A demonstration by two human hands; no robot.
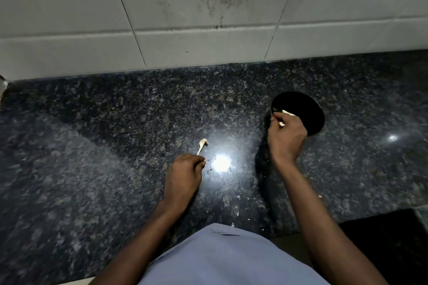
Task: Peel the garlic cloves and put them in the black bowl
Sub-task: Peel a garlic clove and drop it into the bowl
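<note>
We saw the left hand [184, 174] low over the speckled dark surface [104, 146], its fingers curled and pinching a pale strip of garlic skin [202, 145] that stuck out toward the far side. To the right, the right hand [287, 139] was at the near rim of the black bowl [305, 109], fingers curled around a peeled garlic clove [287, 112] held over the bowl. White tiles [185, 18] backed the surface.

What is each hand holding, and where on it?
Left hand pinches a peel strip by its near end. Right hand, over the bowl, grips a pale piece, mostly hidden.
</note>
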